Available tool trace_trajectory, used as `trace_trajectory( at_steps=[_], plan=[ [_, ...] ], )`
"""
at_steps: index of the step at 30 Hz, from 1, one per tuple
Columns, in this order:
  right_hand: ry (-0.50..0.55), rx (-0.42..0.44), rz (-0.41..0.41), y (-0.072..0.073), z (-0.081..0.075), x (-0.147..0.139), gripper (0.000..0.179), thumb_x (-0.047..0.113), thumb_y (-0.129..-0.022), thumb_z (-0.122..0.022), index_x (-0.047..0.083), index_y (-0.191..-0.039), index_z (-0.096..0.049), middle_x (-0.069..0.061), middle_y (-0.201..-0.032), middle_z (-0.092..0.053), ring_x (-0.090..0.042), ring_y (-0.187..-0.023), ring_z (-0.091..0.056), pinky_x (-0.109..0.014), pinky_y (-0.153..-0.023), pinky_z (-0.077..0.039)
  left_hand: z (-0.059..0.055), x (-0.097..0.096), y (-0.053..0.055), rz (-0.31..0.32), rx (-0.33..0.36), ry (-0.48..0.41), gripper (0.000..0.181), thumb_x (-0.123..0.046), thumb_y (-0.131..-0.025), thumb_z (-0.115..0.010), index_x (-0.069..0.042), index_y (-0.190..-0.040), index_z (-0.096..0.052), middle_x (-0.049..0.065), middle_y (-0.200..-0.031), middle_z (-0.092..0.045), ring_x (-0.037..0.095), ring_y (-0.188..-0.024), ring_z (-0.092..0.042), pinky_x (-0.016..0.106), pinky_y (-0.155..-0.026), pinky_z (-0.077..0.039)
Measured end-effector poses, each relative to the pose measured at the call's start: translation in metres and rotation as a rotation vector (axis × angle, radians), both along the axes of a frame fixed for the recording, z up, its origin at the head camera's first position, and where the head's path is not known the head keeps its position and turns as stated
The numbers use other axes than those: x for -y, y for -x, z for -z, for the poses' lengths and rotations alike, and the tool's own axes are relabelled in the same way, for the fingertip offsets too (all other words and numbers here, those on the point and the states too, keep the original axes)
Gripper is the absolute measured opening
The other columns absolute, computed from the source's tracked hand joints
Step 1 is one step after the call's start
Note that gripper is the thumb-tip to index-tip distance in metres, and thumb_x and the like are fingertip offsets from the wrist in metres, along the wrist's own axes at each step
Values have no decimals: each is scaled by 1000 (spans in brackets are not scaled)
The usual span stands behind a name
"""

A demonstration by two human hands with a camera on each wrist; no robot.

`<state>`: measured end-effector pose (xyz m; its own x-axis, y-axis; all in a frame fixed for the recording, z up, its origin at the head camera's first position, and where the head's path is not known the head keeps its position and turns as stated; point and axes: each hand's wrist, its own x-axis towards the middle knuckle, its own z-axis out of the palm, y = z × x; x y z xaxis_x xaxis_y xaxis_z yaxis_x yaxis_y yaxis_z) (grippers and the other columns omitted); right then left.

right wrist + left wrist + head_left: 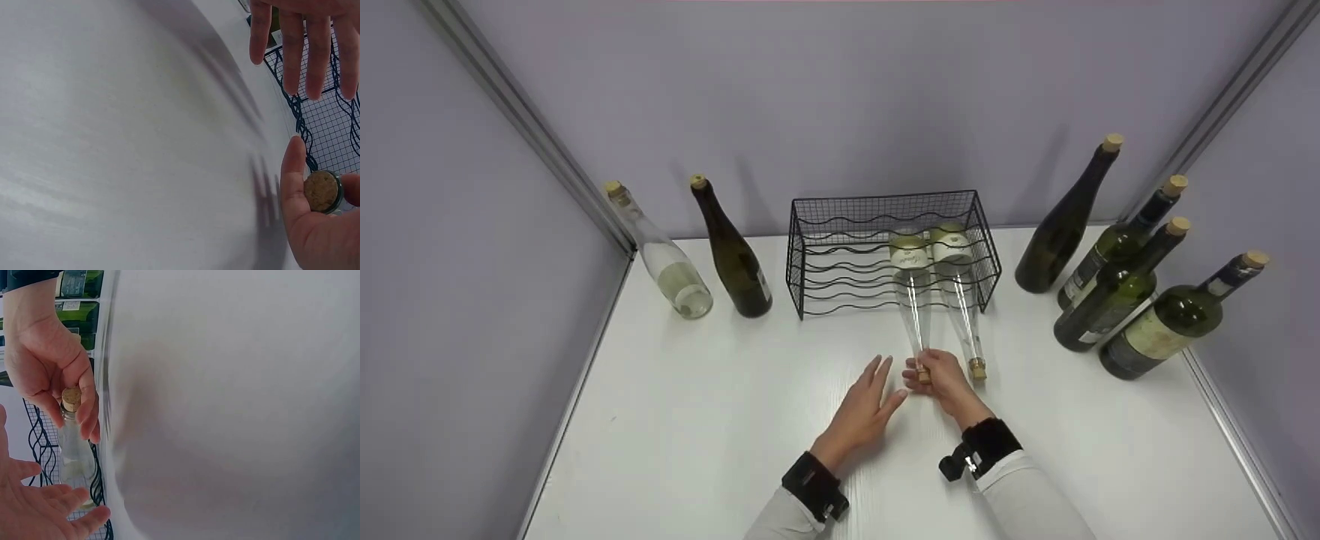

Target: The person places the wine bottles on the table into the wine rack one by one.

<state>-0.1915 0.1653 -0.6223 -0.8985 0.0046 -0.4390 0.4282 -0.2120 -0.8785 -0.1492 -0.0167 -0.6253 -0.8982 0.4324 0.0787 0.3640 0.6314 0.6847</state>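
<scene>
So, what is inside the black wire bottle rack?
The black wire bottle rack holds, at its right end, a clear glass bottle whose neck the right hand grips, and another clear glass bottle beside it. Both necks stick out in front. The bottles' undersides are hidden.

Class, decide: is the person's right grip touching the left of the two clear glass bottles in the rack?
Touching: the left wrist view shows the right grip holding the clear glass bottle, thumb and fingers around its neck.
</scene>
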Motion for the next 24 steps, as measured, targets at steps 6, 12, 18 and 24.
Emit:
trace_trajectory(
  at_steps=[6, 12, 18, 24],
  plan=[
    [-6, 9, -18, 0, 0, 0, 41, 8, -106, -36, -17, -138, -34, -32, -121, -55, -30, -91, -69, -41, -80, -57, -1, 0, 0, 0, -4, 2, 67, -50, -104, -38, -8, -155, -26, 21, -155, -29, 38, -136, -38, 51, -107, -36],
    [-35, 11, -26, 1, -3, -1, 43, 8, -105, -37, -18, -140, -32, -31, -120, -55, -32, -97, -67, -41, -83, -56, -2, 1, -1, 0, -2, 6, 70, -55, -103, -33, -9, -155, -26, 20, -156, -28, 37, -136, -38, 51, -107, -35],
    [-375, -28, -129, -4, -11, -8, 55, 23, -104, -44, -15, -143, -34, -34, -137, -44, -39, -126, -48, -47, -101, -44, -1, 3, -2, -5, 2, 7, 72, -58, -102, -31, -10, -156, -26, 19, -157, -27, 36, -137, -37, 51, -108, -35],
    [-627, -76, -222, -14, -21, -17, 68, 31, -103, -49, -10, -150, -22, -31, -142, -43, -42, -131, -42, -53, -104, -39, -1, 7, -3, -8, 16, 11, 73, -60, -102, -31, -11, -156, -26, 18, -157, -27, 35, -138, -36, 50, -109, -34]
  ],
)
